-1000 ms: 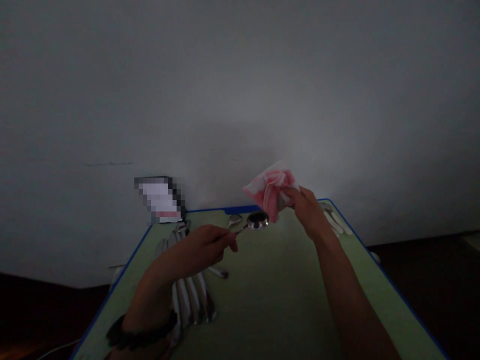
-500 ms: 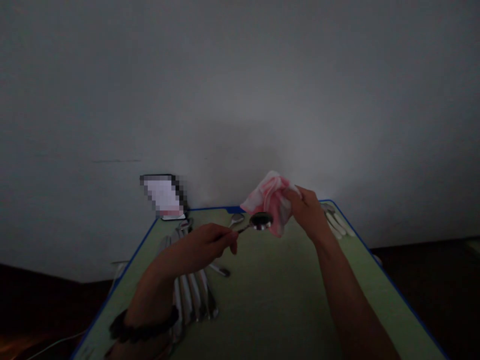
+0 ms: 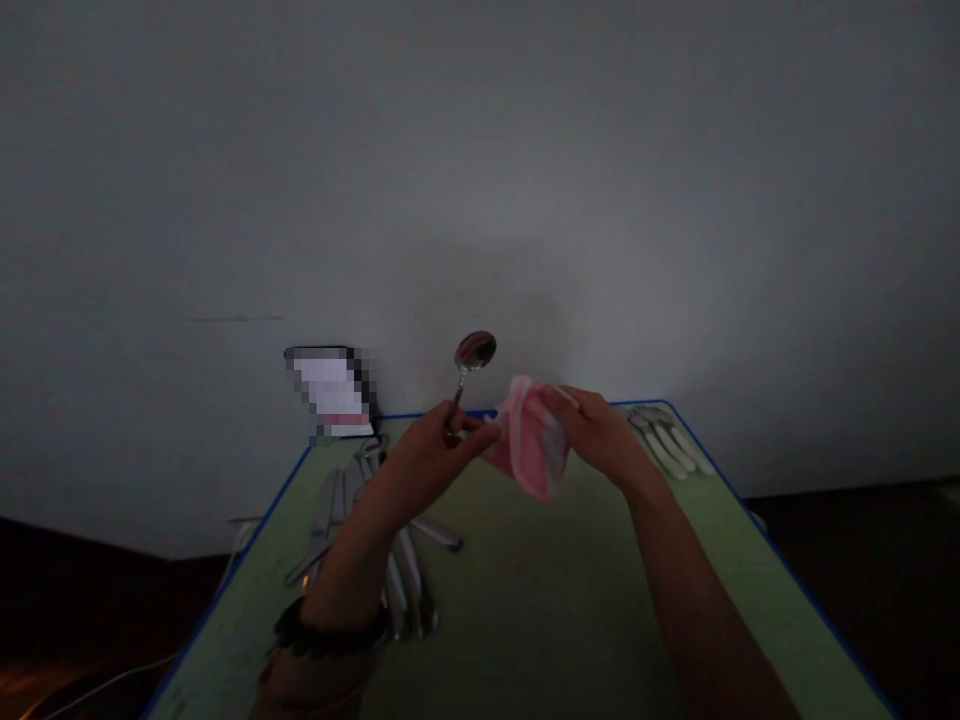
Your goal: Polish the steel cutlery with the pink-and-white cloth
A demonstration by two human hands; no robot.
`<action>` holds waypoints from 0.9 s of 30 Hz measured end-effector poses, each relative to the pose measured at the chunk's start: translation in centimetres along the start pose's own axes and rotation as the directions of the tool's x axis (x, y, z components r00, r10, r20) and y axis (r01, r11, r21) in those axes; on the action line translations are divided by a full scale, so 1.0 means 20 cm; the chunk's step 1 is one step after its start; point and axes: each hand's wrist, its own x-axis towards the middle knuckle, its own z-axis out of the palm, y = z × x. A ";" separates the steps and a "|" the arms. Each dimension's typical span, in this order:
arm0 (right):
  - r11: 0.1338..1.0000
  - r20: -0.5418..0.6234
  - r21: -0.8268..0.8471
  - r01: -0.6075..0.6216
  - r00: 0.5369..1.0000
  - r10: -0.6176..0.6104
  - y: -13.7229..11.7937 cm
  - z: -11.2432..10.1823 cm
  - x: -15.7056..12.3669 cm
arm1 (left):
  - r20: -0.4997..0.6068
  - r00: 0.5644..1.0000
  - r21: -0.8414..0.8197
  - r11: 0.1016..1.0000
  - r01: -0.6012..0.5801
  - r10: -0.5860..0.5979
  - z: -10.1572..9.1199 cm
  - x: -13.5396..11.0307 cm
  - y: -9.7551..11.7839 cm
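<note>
A shiny metal spoon (image 3: 475, 352) points upward, its bowl above the table's far edge. My left hand (image 3: 431, 455) is closed round its handle, and a dark bracelet circles that wrist. To the right, my right hand (image 3: 589, 430) pinches a pink and white cloth (image 3: 529, 440) that hangs in folds. The cloth's left side reaches my left hand's fingertips; whether they grip it too I cannot tell. The spoon's bowl is apart from the cloth.
Several pieces of metal cutlery (image 3: 405, 580) lie on the left of the green table (image 3: 540, 600), partly behind my left arm. White-handled cutlery (image 3: 667, 440) rests at the back right. A blurred-out device (image 3: 330, 390) leans against the wall (image 3: 600, 200) at the back left.
The spoon has swung from nearly level to upright, its bowl moving up and left, away from the cloth. My left hand has risen and turned. The cloth has come lower and nearer that hand.
</note>
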 end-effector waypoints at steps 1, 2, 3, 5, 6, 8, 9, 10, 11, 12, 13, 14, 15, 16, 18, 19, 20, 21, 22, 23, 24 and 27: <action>1.000 0.020 0.000 0.013 1.000 -0.013 -0.01 0.01 0.00 | -0.001 1.000 -0.024 1.000 -0.002 0.002 0.01 0.00 0.00; 1.000 0.039 0.001 0.023 0.999 -0.023 -0.01 0.02 0.00 | -0.005 1.000 -0.041 0.999 -0.001 0.001 0.02 0.01 0.00; 1.000 0.050 0.003 0.031 0.998 -0.031 -0.02 0.03 0.00 | -0.019 1.000 -0.045 0.999 -0.001 0.000 0.02 0.01 0.00; 0.999 0.050 -0.001 0.048 0.998 -0.048 -0.02 0.04 0.01 | -0.093 0.996 -0.019 1.000 -0.018 0.016 0.02 0.01 0.01; 0.998 0.044 -0.010 0.054 0.998 -0.054 -0.02 0.05 0.01 | -0.142 0.989 -0.003 0.999 -0.036 0.035 0.02 0.00 0.02; 0.997 0.035 -0.035 0.066 0.997 -0.065 -0.01 0.05 0.01 | -0.200 0.976 0.010 0.997 -0.082 0.083 0.02 0.00 0.02; 0.996 0.045 -0.045 0.072 0.997 -0.070 -0.01 0.05 0.01 | -0.191 0.976 0.002 0.995 -0.103 0.101 0.01 -0.01 0.03; 0.996 0.061 -0.054 0.074 0.996 -0.071 -0.01 0.04 0.01 | -0.156 0.981 -0.010 0.993 -0.115 0.112 0.01 -0.01 0.03; 0.996 0.082 -0.061 0.071 0.994 -0.066 0.00 0.04 0.01 | -0.100 0.988 -0.021 0.993 -0.116 0.114 0.01 -0.01 0.03; 0.996 0.100 -0.067 0.061 0.994 -0.054 0.00 0.04 0.01 | -0.041 0.993 -0.028 0.993 -0.112 0.111 0.01 -0.01 0.02; 0.996 0.111 -0.073 0.048 0.993 -0.039 0.00 0.04 0.01 | 0.013 0.994 -0.029 0.994 -0.105 0.105 0.02 -0.01 0.01; 0.996 0.111 -0.078 0.033 0.994 -0.024 0.00 0.04 0.01 | 0.052 0.994 -0.025 0.995 -0.097 0.098 0.03 -0.01 0.00; 0.997 0.098 -0.079 0.017 0.995 -0.009 0.00 0.04 0.01 | 0.080 0.993 -0.017 0.996 -0.091 0.092 0.04 -0.01 -0.01; 0.997 0.072 -0.074 0.005 0.997 0.000 0.01 0.04 0.02 | 0.098 0.991 -0.013 0.996 -0.091 0.092 0.05 -0.01 -0.01; 0.999 -0.008 -0.036 -0.016 1.000 0.016 0.02 0.04 0.02 | 0.120 0.988 -0.022 0.995 -0.096 0.098 0.07 0.00 -0.03; 0.999 -0.044 -0.001 -0.032 0.999 0.032 0.03 0.04 0.03 | 0.129 0.987 -0.027 0.995 -0.097 0.100 0.07 0.00 -0.03; 0.998 -0.070 0.043 -0.050 0.996 0.053 0.04 0.04 0.03 | 0.132 0.986 -0.027 0.995 -0.098 0.100 0.07 0.00 -0.04; 0.994 -0.083 0.087 -0.068 0.994 0.075 0.05 0.04 0.03 | 0.131 0.986 -0.023 0.995 -0.098 0.100 0.07 0.00 -0.04; 0.989 -0.082 0.125 -0.080 0.992 0.091 0.05 0.04 0.03 | 0.124 0.987 -0.017 0.995 -0.099 0.100 0.07 0.00 -0.04; 0.985 -0.076 0.153 -0.084 0.992 0.097 0.05 0.03 0.03 | 0.115 0.988 -0.012 0.995 -0.098 0.099 0.07 0.00 -0.04; 0.983 -0.072 0.167 -0.079 0.993 0.092 0.05 0.03 0.03 | 0.106 0.989 -0.014 0.995 -0.099 0.100 0.06 0.00 -0.04; 0.988 -0.083 0.148 -0.030 0.996 0.042 0.04 0.02 0.03 | 0.095 0.990 -0.044 0.994 -0.102 0.105 0.06 0.00 -0.04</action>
